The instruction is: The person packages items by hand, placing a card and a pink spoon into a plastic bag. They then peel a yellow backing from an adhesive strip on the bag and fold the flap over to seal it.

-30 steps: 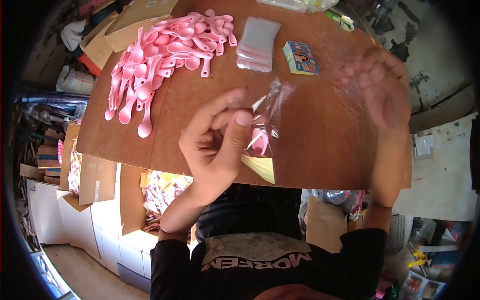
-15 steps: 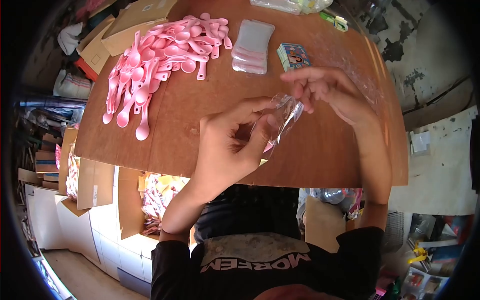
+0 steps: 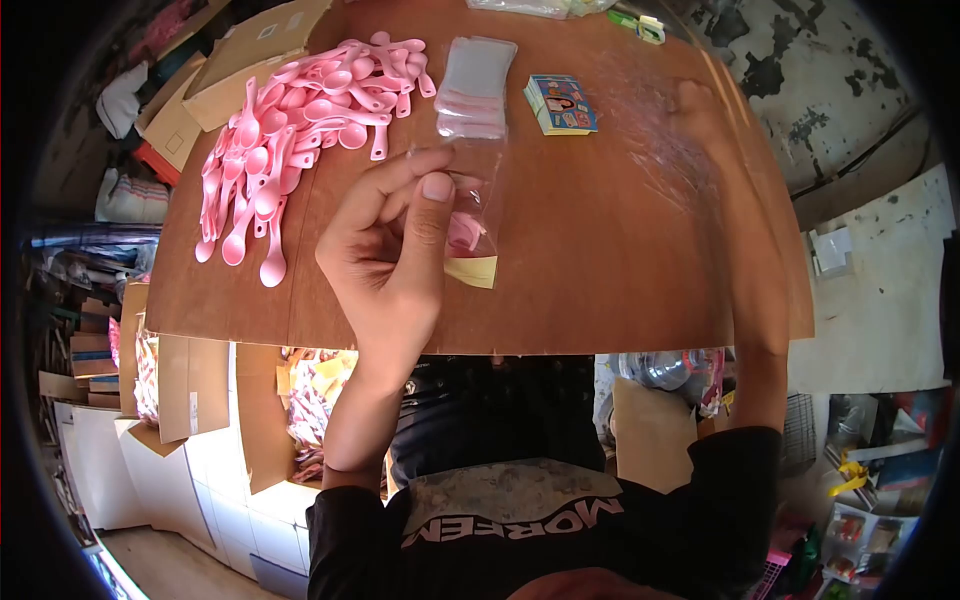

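Note:
My left hand (image 3: 385, 250) pinches a small clear plastic bag (image 3: 485, 215) between thumb and fingers. Inside the bag are a pink spoon (image 3: 465, 232), partly hidden by my thumb, and a yellowish card (image 3: 472, 271) at the lower end. My right hand (image 3: 700, 115) is smeared by motion at the table's right side, beside a heap of thin clear plastic strips (image 3: 655, 135). Whether its fingers hold anything cannot be made out. Beyond my left hand lie a stack of empty clear bags (image 3: 478, 75) and a stack of printed cards (image 3: 562, 105).
A big pile of pink spoons (image 3: 300, 130) covers the table's (image 3: 590, 270) left part. A cardboard box (image 3: 255, 55) stands behind it. Green-and-white clips or cutters (image 3: 638, 27) lie at the far edge. Below the near edge, an open box (image 3: 265, 420) holds filled packets.
My right hand has left the bag and swung right and away from me over the plastic strips. My left hand has moved left with the bag, which now hangs in clearer view.

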`<state>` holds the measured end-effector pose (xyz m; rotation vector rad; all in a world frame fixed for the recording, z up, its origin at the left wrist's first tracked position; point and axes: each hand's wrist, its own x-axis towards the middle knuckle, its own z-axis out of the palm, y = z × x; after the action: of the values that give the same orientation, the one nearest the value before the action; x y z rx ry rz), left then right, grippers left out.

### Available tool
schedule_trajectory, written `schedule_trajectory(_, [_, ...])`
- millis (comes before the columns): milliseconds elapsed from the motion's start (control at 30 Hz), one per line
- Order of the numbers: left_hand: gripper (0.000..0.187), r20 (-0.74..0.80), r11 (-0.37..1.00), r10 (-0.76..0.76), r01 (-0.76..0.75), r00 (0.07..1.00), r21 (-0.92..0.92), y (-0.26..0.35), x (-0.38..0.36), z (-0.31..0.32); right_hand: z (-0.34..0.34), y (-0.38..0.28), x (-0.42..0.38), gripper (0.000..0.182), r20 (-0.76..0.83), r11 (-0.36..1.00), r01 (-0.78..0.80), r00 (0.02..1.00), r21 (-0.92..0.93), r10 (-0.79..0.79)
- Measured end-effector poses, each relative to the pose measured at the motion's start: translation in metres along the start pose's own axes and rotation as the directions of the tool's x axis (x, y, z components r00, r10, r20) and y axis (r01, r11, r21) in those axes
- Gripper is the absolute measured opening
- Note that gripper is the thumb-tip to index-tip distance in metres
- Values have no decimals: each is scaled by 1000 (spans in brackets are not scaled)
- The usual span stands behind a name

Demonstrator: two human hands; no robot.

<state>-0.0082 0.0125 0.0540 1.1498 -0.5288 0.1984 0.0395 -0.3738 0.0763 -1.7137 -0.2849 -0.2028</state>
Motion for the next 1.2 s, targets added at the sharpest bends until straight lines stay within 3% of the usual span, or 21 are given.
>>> schedule_trajectory(100, [15, 33, 999, 18, -19, 999, 40, -4, -2, -4, -7, 25, 3, 27, -301, 738, -172, 953, -653, -44])
schedule_trajectory(133, [12, 22, 1000, 6, -6, 1000, 8, -5, 0, -1, -10, 29, 6, 28, -376, 555, -259, 921, -790, -106])
schedule_trajectory(167, [12, 24, 1000, 0, 0, 1000, 10, -6, 0, 0, 0, 19, 2, 28, -379, 557, -263, 920, -788, -100])
schedule_trajectory(233, [11, 65, 998, -31, 26, 997, 65, -8, 4, 2, 28, -21, 0, 31, -175, 847, -178, 979, -501, 102])
schedule_trajectory(267, [11, 69, 998, -25, 20, 997, 64, -7, 6, 4, 25, -27, 1, 31, -179, 847, -174, 979, -503, 95])
schedule_trajectory(300, [10, 69, 997, -34, 29, 997, 74, -6, 7, 5, 20, -32, 0, 37, 9, 982, -51, 999, -184, 54])
schedule_trajectory(333, [10, 67, 996, -47, 41, 997, 83, -5, 6, 6, 16, -35, -3, 42, 171, 984, 18, 984, 176, -48])
schedule_trajectory(367, [10, 69, 996, -51, 46, 996, 80, -6, 6, 7, 9, -26, 1, 42, 169, 985, 14, 985, 174, -44])
schedule_trajectory(400, [10, 78, 997, -44, 39, 996, 71, -8, 7, 6, -2, -9, 7, 45, -117, 772, -227, 974, -594, 196])
schedule_trajectory(433, [10, 86, 998, -31, 26, 996, 60, -9, 7, 6, -9, 0, 10, 49, -464, 26, -471, 875, -882, 137])
schedule_trajectory(467, [10, 85, 998, -35, 31, 996, 57, -9, 4, 6, -5, -2, 7, 49, -465, 23, -472, 874, -881, 141])
schedule_trajectory(533, [9, 78, 996, -28, 21, 997, 91, -10, 4, 4, 7, -3, 4, 42, -621, 293, -560, 762, -775, -186])
schedule_trajectory(567, [9, 64, 994, -20, 13, 998, 109, -11, 5, 2, 17, -7, 7, 42, -606, 291, -546, 773, -786, -188])
schedule_trajectory(633, [8, 65, 993, -61, 54, 996, 104, -11, 7, 3, 50, -18, -6, 35, -396, 438, -248, 871, -864, -289])
schedule_trajectory(700, [8, 73, 992, -88, 81, 993, 94, -13, 10, 6, 100, -46, -21, 35, -133, 820, -19, 989, -571, -70])
schedule_trajectory(767, [8, 64, 996, -51, 45, 997, 83, -16, 11, 12, 127, -54, -31, 39, 362, 741, 388, 909, -548, -208])
schedule_trajectory(867, [11, 66, 995, -69, 64, 995, 74, -17, 13, 19, 190, -60, -47, 31, 248, 744, 385, 923, -547, -295])
schedule_trajectory(967, [25, 100, 997, -74, 71, 992, 27, -10, 12, 22, 202, -59, -49, 17, 96, 904, 207, 978, -374, -184])
schedule_trajectory(1067, [46, 123, 1000, 17, -19, 992, 16, -10, 10, 14, 193, -65, -43, 7, -123, 782, 385, 858, -489, -499])
schedule_trajectory(1133, [69, 165, 995, 45, -60, 985, 86, -14, 9, 5, 179, -61, -35, 7, 3, 750, 381, 893, -540, -451])
schedule_trajectory(1200, [72, 256, 966, 76, -135, 964, 221, -23, 10, 3, 179, -63, -35, 7, 119, 710, 387, 910, -589, -397])
